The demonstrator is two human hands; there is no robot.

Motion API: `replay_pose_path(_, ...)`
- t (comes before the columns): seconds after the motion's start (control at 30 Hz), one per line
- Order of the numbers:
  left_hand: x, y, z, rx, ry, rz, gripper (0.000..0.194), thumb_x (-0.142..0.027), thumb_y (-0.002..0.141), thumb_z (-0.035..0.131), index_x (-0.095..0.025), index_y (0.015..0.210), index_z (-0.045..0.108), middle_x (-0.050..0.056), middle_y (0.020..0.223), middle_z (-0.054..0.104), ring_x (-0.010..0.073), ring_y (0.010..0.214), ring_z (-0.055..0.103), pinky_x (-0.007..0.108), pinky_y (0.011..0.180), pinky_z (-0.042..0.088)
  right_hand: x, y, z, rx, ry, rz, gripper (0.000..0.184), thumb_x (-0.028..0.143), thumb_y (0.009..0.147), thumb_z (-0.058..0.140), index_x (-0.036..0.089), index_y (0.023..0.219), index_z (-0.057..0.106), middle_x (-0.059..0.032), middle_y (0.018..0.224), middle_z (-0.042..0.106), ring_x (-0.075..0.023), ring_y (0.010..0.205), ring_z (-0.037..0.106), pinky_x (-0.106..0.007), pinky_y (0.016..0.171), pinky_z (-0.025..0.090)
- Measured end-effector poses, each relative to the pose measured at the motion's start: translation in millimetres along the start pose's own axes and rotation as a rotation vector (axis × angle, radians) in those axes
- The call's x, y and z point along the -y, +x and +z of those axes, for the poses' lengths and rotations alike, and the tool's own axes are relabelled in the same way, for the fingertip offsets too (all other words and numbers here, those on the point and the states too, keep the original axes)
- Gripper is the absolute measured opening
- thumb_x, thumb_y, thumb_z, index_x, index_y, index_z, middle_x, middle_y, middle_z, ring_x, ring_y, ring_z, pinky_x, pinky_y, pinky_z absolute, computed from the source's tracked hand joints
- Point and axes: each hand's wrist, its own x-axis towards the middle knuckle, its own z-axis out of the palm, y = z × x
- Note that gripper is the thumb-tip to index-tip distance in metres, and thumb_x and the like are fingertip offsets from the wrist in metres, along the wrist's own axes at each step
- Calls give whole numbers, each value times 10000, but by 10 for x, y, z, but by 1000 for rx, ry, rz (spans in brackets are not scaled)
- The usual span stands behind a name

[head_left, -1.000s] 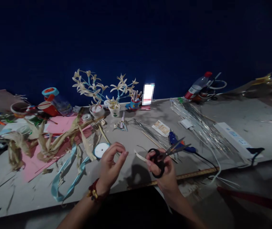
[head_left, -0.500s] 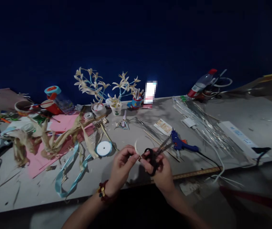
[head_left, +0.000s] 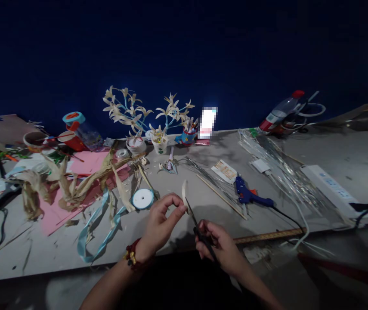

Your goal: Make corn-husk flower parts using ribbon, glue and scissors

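Note:
My left hand (head_left: 161, 221) pinches a small pale husk strip (head_left: 184, 191) between thumb and fingers, holding it upright just above the grey table (head_left: 177, 228). My right hand (head_left: 219, 245) grips black-handled scissors (head_left: 199, 228), whose blades point up and left to the base of the strip. Both hands hover near the table's front edge. A beaded bracelet (head_left: 132, 258) sits on my left wrist.
Dried husks (head_left: 74, 185) lie on pink paper (head_left: 83, 172) at left, with blue ribbon (head_left: 96, 228) and a ribbon spool (head_left: 142, 199). Husk flowers (head_left: 132, 112) stand in cups at the back. A blue glue gun (head_left: 251, 197), skewer (head_left: 221, 196), power strip (head_left: 329, 189) and bottle (head_left: 282, 111) are right.
My left hand came to my right and took the husk strip from it. The scissors swung from pointing right to pointing up-left at the strip.

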Motion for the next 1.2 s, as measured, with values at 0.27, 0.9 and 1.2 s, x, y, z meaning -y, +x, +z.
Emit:
replay_pose_path(0.27,-93,15,-55,22,109,70,204,-265,982,553,-184,796,568,33,816,597,172,805,563,289,777,421,86,63,19,80,25,44,487,624,761,725,212,747,466,59,579,516,-91,505,451,-229,507,324)
replay_pose_path(0.9,-131,56,-34,60,117,98,183,-231,959,556,-190,780,555,35,783,594,179,779,562,289,744,419,73,61,35,24,-9,5,506,644,778,710,224,711,436,81,541,461,-84,479,418,-225,487,306)
replay_pose_path(1.2,-103,68,-69,80,68,60,200,-272,957,569,-187,775,565,31,784,594,177,774,561,289,752,417,46,71,24,24,-31,14,507,652,783,702,224,708,439,77,535,467,-87,465,417,-222,478,313)
